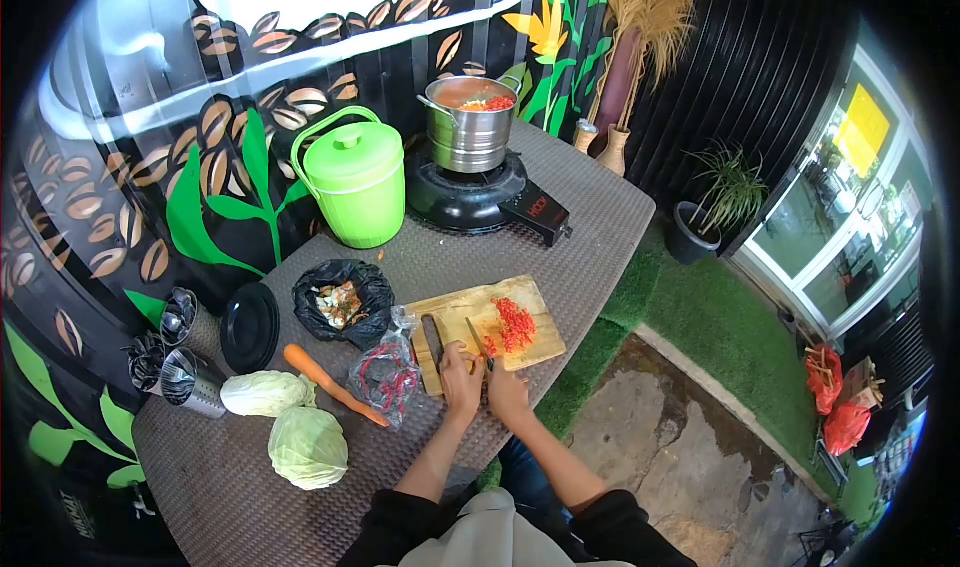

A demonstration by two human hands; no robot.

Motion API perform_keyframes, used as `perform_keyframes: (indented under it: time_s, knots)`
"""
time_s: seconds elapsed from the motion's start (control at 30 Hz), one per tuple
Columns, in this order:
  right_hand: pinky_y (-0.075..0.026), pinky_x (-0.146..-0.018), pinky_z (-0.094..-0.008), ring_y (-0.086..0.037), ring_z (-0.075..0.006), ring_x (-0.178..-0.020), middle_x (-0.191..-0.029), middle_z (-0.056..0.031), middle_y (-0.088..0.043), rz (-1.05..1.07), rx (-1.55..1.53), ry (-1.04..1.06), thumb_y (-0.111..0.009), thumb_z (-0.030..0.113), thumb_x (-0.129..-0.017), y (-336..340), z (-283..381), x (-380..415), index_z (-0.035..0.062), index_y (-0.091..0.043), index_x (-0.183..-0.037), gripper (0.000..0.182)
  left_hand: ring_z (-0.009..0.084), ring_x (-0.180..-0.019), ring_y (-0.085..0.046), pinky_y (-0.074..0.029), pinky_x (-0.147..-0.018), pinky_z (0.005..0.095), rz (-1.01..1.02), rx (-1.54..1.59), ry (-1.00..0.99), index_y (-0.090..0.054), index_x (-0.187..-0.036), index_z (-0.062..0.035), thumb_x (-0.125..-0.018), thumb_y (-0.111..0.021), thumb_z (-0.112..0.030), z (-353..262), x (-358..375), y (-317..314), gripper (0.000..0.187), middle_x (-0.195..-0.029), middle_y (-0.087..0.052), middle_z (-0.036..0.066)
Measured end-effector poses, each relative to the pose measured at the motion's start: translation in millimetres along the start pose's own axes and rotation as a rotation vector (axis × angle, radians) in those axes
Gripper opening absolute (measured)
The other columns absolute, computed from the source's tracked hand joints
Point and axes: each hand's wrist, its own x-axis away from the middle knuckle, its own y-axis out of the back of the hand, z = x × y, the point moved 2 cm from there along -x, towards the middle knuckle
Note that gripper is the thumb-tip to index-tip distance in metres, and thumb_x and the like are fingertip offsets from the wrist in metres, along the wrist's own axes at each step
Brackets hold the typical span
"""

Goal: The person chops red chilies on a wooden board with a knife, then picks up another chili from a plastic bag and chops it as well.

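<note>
A wooden cutting board [462, 312] lies near the table's front edge. My right hand [507, 392] is wrapped round the handle of a knife [476, 334], whose blade points away from me over the board. Close beside it, my left hand [462, 382] has its fingers bent down on the board; what they press is hidden, with a bit of orange-red showing by the fingertips. Finely chopped red chili [515, 325] is heaped on the board's right half. A dark, long, narrow tool [433, 339] rests along the left side.
Left of the board are a plastic bag of red chilies [385, 375], a carrot [330, 382], two cabbages [308, 449], and a black bag of scraps [345, 302]. Behind stand a green lidded bucket [355, 182] and a steel pot [470, 132] on a portable stove [465, 202].
</note>
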Motion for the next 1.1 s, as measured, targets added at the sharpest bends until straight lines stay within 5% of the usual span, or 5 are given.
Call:
perform_keyframes:
  time_s: [0.2,0.3,0.4,0.63,1.1]
  knots:
    - [-0.051,-0.066,-0.0507,-0.063,-0.0434,-0.076,-0.079,-0.0279,-0.062,-0.042,-0.043,0.026,-0.042,0.025,-0.093,4.0,-2.1,-11.9,-0.0003,-0.042,-0.102,0.027,0.0328,-0.087,-0.056,-0.042,-0.078,0.0423,0.009,-0.008,-0.023,-0.048,-0.098,-0.0041,-0.077,-0.065,-0.005,10.7,1.7,-5.3,0.028,-0.081,-0.061,0.011]
    - [-0.047,-0.074,-0.054,-0.061,-0.0467,-0.085,-0.088,-0.0304,-0.061,0.085,-0.077,-0.008,-0.043,0.03,-0.093,2.5,-5.6,-11.5,-0.0002,-0.041,-0.103,0.032,0.0329,-0.086,-0.056,-0.042,-0.077,0.043,-0.015,0.018,-0.015,-0.049,-0.095,-0.0044,-0.077,-0.065,-0.007,10.5,2.5,-4.2,0.024,-0.082,-0.061,0.011]
    - [-0.048,-0.074,-0.0526,-0.061,-0.0451,-0.086,-0.089,-0.0303,-0.061,-0.054,0.002,-0.01,-0.043,0.029,-0.093,-1.5,-3.8,2.1,-0.0016,-0.042,-0.104,0.032,0.0333,-0.085,-0.055,-0.041,-0.076,0.0433,0.0,-0.02,-0.047,-0.048,-0.094,-0.0041,-0.079,-0.063,-0.007,8.4,3.5,-2.0,0.022,-0.084,-0.059,0.012]
    - [-0.049,-0.075,-0.0516,-0.062,-0.0436,-0.086,-0.089,-0.0295,-0.062,0.136,0.021,0.062,-0.046,0.023,-0.091,21.8,-4.7,-20.2,0.0002,-0.041,-0.107,0.029,0.0348,-0.086,-0.052,-0.04,-0.075,0.044,0.032,-0.122,-0.147,-0.048,-0.093,-0.0043,-0.082,-0.059,-0.004,9.4,3.5,-0.8,0.016,-0.085,-0.055,0.014]
    - [-0.049,-0.072,-0.0529,-0.062,-0.0451,-0.083,-0.085,-0.0283,-0.062,0.094,-0.029,0.059,-0.044,0.027,-0.093,15.9,-2.5,-1.4,0.0013,-0.04,-0.106,0.029,0.0279,-0.083,-0.054,-0.037,-0.074,0.0399,0.129,-0.27,-0.129,-0.046,-0.086,-0.0074,-0.082,-0.057,-0.003,7.0,-7.0,-7.7,0.012,-0.075,-0.057,0.007]
